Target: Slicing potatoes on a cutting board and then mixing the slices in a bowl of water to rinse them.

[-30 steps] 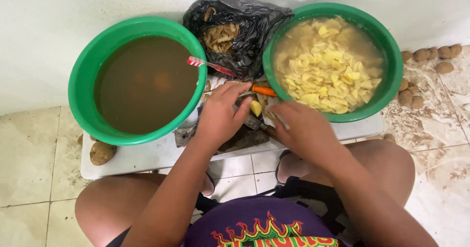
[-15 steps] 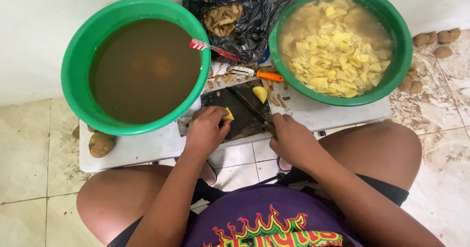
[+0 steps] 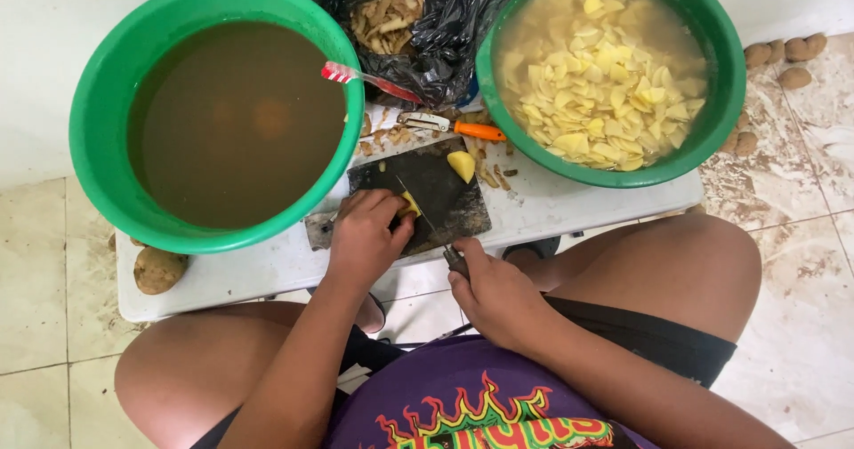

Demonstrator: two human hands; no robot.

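Note:
My left hand pins a small yellow potato piece to the dark cutting board. My right hand grips the handle of a knife, whose thin blade runs up across the board and rests against that piece. A second peeled potato chunk lies at the board's far right corner. The board sits on a low white table between my knees.
A green basin of murky brown water with a toothbrush on its rim stands left. A green basin of sliced potato stands right. Between them: a black bag of peels, an orange-handled peeler. Unpeeled potatoes lie around.
Both hands came back from the far side of the board to its near edge. The left hand brought one potato piece along and the right hand turned the knife onto it.

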